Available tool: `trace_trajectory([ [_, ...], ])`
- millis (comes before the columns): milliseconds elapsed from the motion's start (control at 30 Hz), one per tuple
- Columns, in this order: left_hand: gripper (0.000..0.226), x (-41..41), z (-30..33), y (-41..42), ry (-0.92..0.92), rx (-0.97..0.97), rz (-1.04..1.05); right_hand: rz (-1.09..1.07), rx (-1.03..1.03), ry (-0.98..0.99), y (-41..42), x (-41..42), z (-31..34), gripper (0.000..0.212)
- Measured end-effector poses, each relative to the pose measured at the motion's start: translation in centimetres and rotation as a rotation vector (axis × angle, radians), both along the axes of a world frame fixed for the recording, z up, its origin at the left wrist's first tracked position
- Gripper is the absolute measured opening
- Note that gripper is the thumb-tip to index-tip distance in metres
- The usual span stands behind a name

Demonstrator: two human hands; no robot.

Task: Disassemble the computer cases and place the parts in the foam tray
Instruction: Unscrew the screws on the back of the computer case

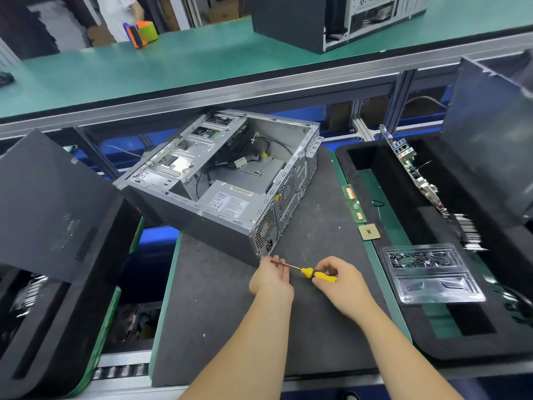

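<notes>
An open grey computer case [225, 180] lies on its side on the dark mat, its power supply [230, 202] still inside near the rear corner. My right hand [337, 280] grips the yellow handle of a screwdriver [314, 274]. The shaft points left at the case's lower rear corner. My left hand [271, 277] pinches the shaft near its tip, right at that corner. A black foam tray [403, 215] on the right holds a motherboard [415, 171] on edge, a memory stick [354, 206] and a CPU chip [369, 231].
A clear plastic screw tray [429, 272] rests on the right foam tray. A black side panel [490, 131] leans at far right. Another foam tray with a panel [49, 209] stands at left. On the green shelf [173, 62] behind stands a second case [326, 18].
</notes>
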State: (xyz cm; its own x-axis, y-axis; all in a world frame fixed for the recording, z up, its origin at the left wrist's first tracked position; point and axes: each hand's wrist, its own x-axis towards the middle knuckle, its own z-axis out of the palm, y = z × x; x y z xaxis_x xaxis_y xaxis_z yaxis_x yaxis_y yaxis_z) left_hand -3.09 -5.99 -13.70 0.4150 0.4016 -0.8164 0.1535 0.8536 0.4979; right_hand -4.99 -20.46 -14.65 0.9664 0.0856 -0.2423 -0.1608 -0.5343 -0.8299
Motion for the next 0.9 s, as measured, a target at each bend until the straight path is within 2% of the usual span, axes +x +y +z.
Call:
trace_trajectory([
  [167,0.019,-0.4,-0.2,-0.1,0.018,0.015,-0.053,-0.148,0.033,0.005,-0.9,-0.1,-0.4,0.009],
  [267,0.019,-0.7,-0.3,-0.2,0.052,0.106,-0.16,-0.221,0.025,-0.014,-1.3,-0.3,-0.4,0.007],
  [400,0.019,-1.5,-0.8,-1.1,0.069,0.439,-0.39,-0.257,-0.01,-0.029,-1.5,-0.3,-0.5,0.008],
  [500,0.023,-2.9,-1.4,-1.8,0.02,0.862,-0.746,-0.205,-0.045,-0.045,-1.3,-0.4,-0.8,0.015],
  [567,0.028,-3.6,-1.6,-2.3,0.003,1.079,-0.943,-0.167,-0.079,-0.047,-1.3,-0.4,-0.9,0.017],
  [667,0.03,-4.0,-1.3,-3.0,-0.006,1.233,-1.09,-0.168,-0.119,-0.084,-1.4,-0.4,-1.0,0.012],
  [733,0.024,-4.1,-1.0,-3.6,-0.038,1.292,-1.172,-0.256,-0.099,-0.129,-1.6,-0.3,-0.8,0.007],
  [800,0.022,-4.1,-0.4,-4.3,-0.084,1.398,-1.273,-0.393,0.085,-0.074,-1.9,0.0,-0.3,0.014],
  [900,0.022,-3.5,0.7,-6.3,-0.164,1.577,-1.446,-0.556,0.633,0.233,-2.4,0.7,0.9,0.027],
])
